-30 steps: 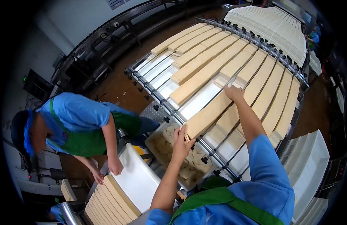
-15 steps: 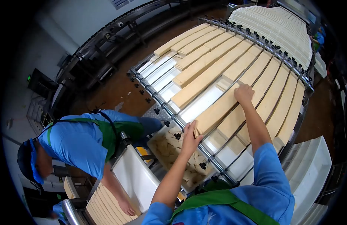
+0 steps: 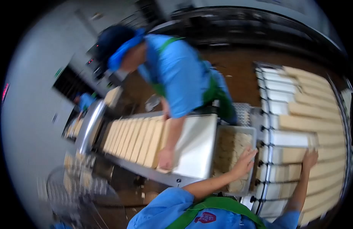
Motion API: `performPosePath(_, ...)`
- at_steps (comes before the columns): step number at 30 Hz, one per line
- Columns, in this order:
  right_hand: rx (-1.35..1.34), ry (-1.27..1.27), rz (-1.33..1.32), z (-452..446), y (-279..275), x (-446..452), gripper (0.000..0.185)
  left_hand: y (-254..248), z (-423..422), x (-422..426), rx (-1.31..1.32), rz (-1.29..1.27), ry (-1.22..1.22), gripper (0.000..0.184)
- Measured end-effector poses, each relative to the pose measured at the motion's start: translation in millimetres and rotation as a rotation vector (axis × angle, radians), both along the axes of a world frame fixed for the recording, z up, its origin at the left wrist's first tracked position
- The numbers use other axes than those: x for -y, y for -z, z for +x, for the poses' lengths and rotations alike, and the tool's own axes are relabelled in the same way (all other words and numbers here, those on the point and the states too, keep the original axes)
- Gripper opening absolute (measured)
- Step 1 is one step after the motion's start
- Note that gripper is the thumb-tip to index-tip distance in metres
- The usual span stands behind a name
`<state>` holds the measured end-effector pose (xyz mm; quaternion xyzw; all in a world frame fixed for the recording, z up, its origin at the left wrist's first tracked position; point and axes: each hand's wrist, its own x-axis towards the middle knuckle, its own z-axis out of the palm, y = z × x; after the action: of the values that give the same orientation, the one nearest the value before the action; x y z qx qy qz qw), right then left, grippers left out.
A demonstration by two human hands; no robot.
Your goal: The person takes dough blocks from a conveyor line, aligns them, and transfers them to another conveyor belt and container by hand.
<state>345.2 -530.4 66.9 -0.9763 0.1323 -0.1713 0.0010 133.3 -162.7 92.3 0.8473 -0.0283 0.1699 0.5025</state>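
My left hand [image 3: 244, 162] is over a pale plastic bin [image 3: 254, 134] of broken beige scraps [image 3: 237, 142]. Its fingers are stretched out and apart, with nothing visible in them. On the slatted white conveyor at the right, my right hand [image 3: 310, 158] curls over a long, flat beige strip [image 3: 293, 155], which looks like stacked sheets. Motion blur softens the fingertips. Similar strips [image 3: 308, 123] lie in neighbouring lanes, split by thin dark rods. What the strips are made of cannot be made out.
A co-worker in a blue shirt [image 3: 180, 72] leans over a second belt [image 3: 197, 143] at the left, one hand [image 3: 166, 159] by a row of beige strips [image 3: 132, 139]. A metal rail with black knobs [image 3: 265, 152] edges my conveyor. A wire fan [image 3: 81, 191] stands lower left.
The view has swung left, bringing the co-worker and second belt to the middle. My left hand has left the strip's near end and is over the bin. My right hand stays at the strips.
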Motion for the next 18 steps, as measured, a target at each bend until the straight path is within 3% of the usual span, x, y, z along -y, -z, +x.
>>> performPosePath(1,0.061,-0.142,0.088,-1.4,14.4,-1.9,0.046,-2.0,-14.3,-10.0,-0.046,-0.160,-0.002,0.050)
performPosePath(3,0.101,-0.346,0.317,-42.2,-10.8,-55.2,0.029,2.7,-43.5,-31.6,-0.015,0.019,-0.072,0.039)
performPosePath(7,0.109,-0.697,0.626,-110.7,-14.2,-142.0,0.020,11.0,-104.1,-63.9,-0.023,-0.046,-0.157,0.028)
performPosePath(9,-0.039,-0.750,0.778,-134.5,-4.0,-178.9,0.013,11.8,-130.3,-80.2,-0.049,-0.129,-0.222,0.023)
performPosePath(12,-0.049,-1.007,0.989,-192.0,-39.1,-249.1,0.008,0.3,-164.5,-111.4,-0.085,-0.190,-0.364,0.018)
performPosePath(18,-0.321,-1.209,0.967,-246.0,-57.4,-346.1,0.010,17.9,-216.4,-201.3,-0.003,-0.143,-0.739,0.019)
